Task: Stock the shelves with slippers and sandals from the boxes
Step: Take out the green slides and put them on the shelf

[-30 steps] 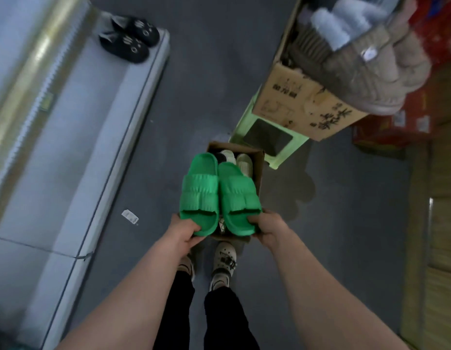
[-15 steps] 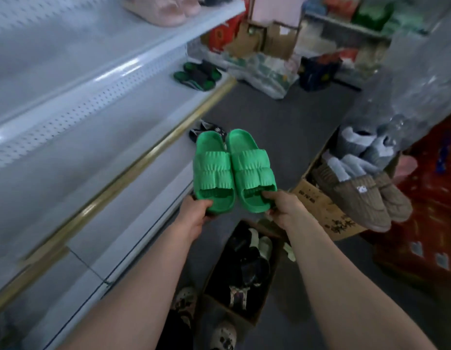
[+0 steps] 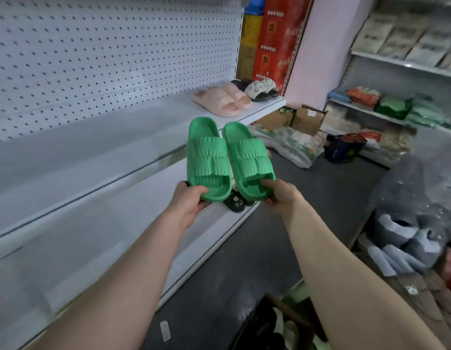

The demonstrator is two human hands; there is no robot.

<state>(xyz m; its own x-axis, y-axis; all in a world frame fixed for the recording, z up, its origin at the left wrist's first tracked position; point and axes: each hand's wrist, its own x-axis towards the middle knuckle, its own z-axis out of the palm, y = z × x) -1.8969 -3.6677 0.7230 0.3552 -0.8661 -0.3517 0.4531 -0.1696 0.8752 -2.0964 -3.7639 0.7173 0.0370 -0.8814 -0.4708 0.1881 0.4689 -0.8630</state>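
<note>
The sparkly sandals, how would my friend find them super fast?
Look at the white pegboard and the shelf under it. At its far end, by the red boxes, sit the sparkly sandals. Unlike the plain pink slides beside them, their pale straps carry shiny round studs.

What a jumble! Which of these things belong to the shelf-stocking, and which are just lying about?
Part of the job:
green slippers, held by left hand and right hand; white shelf; pink slippers and pearl sandals, already shelved; open box of footwear.

Lying about:
red cartons; packets on far shelving; dark bag on the floor.
</note>
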